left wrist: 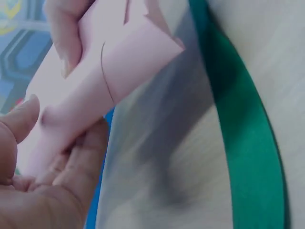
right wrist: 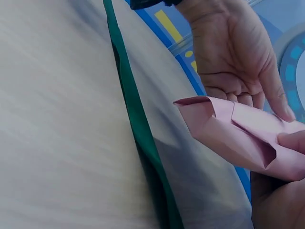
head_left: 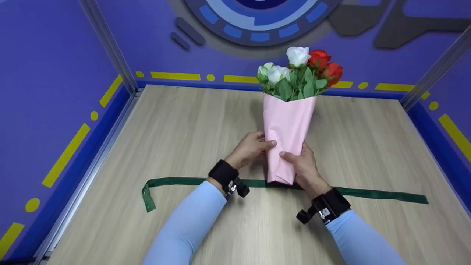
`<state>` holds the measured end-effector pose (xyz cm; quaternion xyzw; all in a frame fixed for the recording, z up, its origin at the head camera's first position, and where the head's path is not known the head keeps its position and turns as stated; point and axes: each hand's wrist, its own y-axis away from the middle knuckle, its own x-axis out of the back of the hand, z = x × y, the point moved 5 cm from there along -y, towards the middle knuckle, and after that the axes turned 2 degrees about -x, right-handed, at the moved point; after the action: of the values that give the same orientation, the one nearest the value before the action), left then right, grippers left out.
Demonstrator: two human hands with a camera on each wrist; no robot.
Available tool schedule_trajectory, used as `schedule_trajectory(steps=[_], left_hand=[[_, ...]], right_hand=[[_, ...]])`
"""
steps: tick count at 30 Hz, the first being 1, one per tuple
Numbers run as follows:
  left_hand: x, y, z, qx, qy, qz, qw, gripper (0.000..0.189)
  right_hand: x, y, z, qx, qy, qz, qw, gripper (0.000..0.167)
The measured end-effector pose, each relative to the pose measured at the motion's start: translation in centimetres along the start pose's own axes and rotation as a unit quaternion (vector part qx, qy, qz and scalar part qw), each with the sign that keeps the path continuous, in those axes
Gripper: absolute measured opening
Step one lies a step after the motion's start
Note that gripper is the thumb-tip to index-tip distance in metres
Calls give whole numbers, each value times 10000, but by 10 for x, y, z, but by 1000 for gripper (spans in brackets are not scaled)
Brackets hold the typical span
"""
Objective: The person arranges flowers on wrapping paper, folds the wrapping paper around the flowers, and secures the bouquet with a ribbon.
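Observation:
A bouquet wrapped in pink paper is held between both hands, its white roses and red roses pointing to the back wall. My left hand grips the wrap's left side, thumb in front and fingers behind. Lower on the right side, my right hand holds the wrap with its thumb pressed on the front. In the left wrist view, the lower end of the paper hangs over the table with its shadow below. A dark green ribbon lies across the table, passing behind the wrap's lower end.
The wooden table carries the ribbon, whose left end bends toward me. Blue panels with yellow marks enclose the back and sides. Black straps with small cameras sit on both wrists.

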<state>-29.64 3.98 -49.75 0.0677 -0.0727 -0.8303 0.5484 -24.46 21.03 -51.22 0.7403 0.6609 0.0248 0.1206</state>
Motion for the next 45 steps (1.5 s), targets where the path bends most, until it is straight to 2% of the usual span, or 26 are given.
schedule_trajectory(steps=[2,6,9,13,16,20,25,28,31,33,36,39,42,45], left_hand=[[3,2,-1,31,693,-246,9973,44],[5,10,-1,69,1347,-610,9890,44],[8,16,0,67,1494,-578,9871,47],[15,21,0,-85,1478,-441,9880,44],[18,26,2,-231,1561,-634,9854,45],[18,34,5,-330,1758,-1031,9785,57],[17,38,4,-270,1670,-1150,9788,69],[15,39,3,-241,1571,-1162,9804,73],[14,40,3,-285,1498,-1228,9806,73],[14,41,2,-309,1415,-1251,9815,73],[12,42,-3,-283,1355,-1241,9826,73],[8,46,-11,-22,1356,-1208,9834,71],[3,50,-20,322,1137,-948,9885,66],[1,51,-25,476,496,-501,9964,60]], right_hand=[[-5,2,-2,52,-95,-229,9997,64],[-14,6,-5,36,-290,-774,9966,62],[-20,10,-8,102,-166,-1014,9947,62],[-25,17,-15,414,638,-1029,9918,67],[-28,21,-19,549,1052,-1117,9866,73],[-29,24,-17,493,982,-1450,9833,80],[-31,25,-12,503,592,-1643,9834,91],[-32,25,-9,346,184,-1789,9831,91],[-31,25,-9,-10,-102,-2042,9789,73],[-26,25,-10,-188,-145,-2013,9792,60],[-17,22,-13,-235,72,-1701,9851,53],[-9,20,-11,-258,443,-1329,9898,52],[-6,19,-2,-394,804,-1211,9886,47],[-4,15,8,-427,1081,-1071,9874,40]])
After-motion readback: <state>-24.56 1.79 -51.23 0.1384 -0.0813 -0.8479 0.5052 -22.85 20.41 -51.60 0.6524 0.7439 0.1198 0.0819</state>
